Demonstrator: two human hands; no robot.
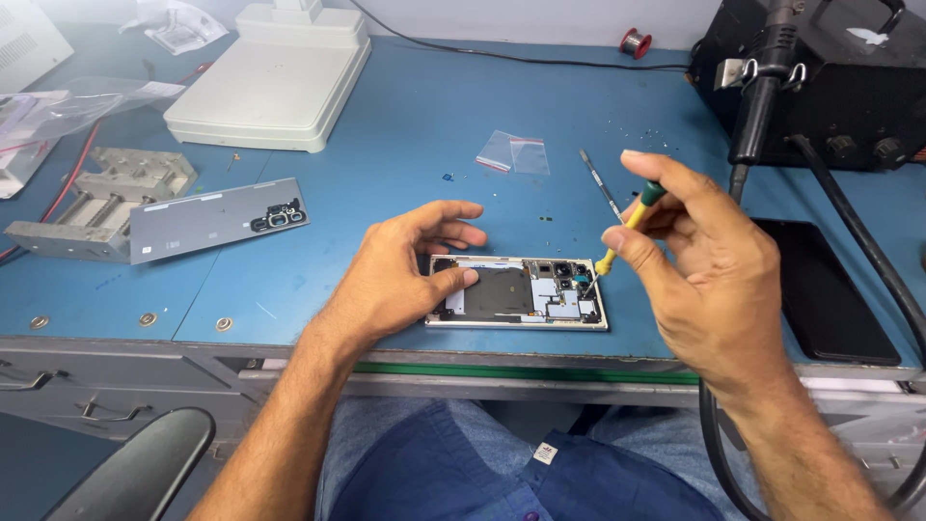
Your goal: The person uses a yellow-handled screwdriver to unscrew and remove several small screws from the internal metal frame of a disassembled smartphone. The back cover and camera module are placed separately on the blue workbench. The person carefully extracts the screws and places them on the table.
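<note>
While the right hand (704, 256) pinches a small screwdriver (625, 230) between thumb and fingertips, the tool's tip comes down on the right end of an opened phone (518, 291). The screwdriver has a yellow handle with a green cap; its long axis slants, cap up and to the far right, tip down and to the near left, meeting the phone near its camera parts. The right wrist is bent, the back of the hand faces the camera, and the forearm runs off to the near right corner.

The left hand (405, 275) lies palm down over the left end of the phone, thumb pressed on its inner plate, fingers loosely curled and slightly spread beyond the far edge. Its forearm comes up from the near middle.

The phone lies flat near the front edge of the blue workbench (405, 145), long axis running left to right, back removed and insides showing.

Just beyond the right hand lies a thin metal tool (600, 181), and further left two small clear bags (513, 152). To the left rests the grey back cover (217, 220), beside a metal clamp (96, 198). A black slab (828, 289) lies at the right.
</note>
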